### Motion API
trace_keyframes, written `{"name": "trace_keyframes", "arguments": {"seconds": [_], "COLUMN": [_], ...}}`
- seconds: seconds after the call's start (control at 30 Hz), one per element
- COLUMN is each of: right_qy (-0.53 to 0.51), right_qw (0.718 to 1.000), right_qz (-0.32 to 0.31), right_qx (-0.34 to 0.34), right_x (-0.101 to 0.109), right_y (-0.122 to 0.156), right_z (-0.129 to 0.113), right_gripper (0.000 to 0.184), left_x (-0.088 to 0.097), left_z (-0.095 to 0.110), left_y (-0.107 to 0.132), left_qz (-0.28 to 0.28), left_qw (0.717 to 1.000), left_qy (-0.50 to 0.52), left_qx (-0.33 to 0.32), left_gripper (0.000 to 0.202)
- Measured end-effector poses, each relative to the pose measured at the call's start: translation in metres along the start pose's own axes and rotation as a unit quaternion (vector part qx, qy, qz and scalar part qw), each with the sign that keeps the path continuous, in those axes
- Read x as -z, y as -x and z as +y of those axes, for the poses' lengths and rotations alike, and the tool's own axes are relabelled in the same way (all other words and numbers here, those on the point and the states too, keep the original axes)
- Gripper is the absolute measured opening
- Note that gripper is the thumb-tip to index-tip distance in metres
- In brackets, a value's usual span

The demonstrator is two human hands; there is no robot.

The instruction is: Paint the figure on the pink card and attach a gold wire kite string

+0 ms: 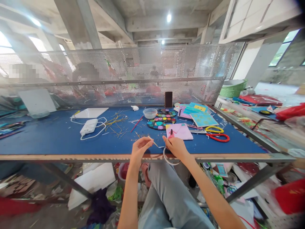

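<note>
Over the table's front edge, my left hand (141, 148) is closed in a pinch on a thin, pale brown stick (155, 144). A narrow white strip (161, 147) runs from the stick's lower end toward my right hand (175, 147). My right hand is closed, with a thin white ring that looks like a roll of tape (172, 163) hanging beneath its fingers. Just beyond my right hand lies a pink painted card (183, 132). Scissors with red and yellow handles (218, 137) rest to its right.
Thin brown twigs (116, 122) lie scattered left of centre, near a white power strip (89, 126) with its cord. Paint palettes (157, 123), a clear bowl (150, 113), painted cards (203, 118) and a dark phone-like slab (168, 99) stand farther back. A perforated metal screen (143, 74) closes off the far side.
</note>
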State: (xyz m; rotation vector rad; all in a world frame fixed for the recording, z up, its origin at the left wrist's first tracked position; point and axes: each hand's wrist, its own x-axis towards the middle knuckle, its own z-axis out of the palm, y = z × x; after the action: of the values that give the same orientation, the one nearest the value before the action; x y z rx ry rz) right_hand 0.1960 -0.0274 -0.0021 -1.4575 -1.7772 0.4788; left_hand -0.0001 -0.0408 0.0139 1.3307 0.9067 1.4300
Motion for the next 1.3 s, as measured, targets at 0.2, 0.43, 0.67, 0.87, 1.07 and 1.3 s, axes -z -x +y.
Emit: {"name": "trace_keyframes", "arguments": {"seconds": [0.2,0.43,0.67,0.87,1.07,1.3], "right_qy": [-0.165,-0.301,-0.409,-0.419,-0.436,-0.448], "right_qw": [0.986,0.953,0.91,0.901,0.887,0.89], "right_qz": [-0.02,0.012,0.065,0.104,0.126,0.032], "right_qx": [0.001,0.021,0.027,0.041,0.085,0.084], "right_x": [0.004,0.011,0.028,0.039,0.047,0.049], "right_y": [-0.005,0.006,0.02,0.025,0.029,0.037], "right_z": [0.004,-0.009,-0.029,-0.036,-0.04,-0.042], "right_gripper": [0.071,0.075,0.075,0.075,0.074,0.073], "left_x": [-0.001,-0.014,-0.03,-0.03,-0.018,-0.033], "left_z": [0.009,0.026,0.03,0.034,0.034,0.032], "left_y": [0.012,0.042,0.089,0.108,0.083,0.064], "left_qz": [-0.043,-0.094,-0.07,-0.158,-0.214,-0.264], "left_qw": [0.997,0.973,0.949,0.937,0.954,0.96], "left_qy": [-0.013,-0.071,-0.14,-0.152,-0.083,-0.042], "left_qx": [-0.056,-0.2,-0.275,-0.274,-0.191,-0.086], "left_gripper": [0.016,0.004,0.022,0.038,0.016,0.022]}}
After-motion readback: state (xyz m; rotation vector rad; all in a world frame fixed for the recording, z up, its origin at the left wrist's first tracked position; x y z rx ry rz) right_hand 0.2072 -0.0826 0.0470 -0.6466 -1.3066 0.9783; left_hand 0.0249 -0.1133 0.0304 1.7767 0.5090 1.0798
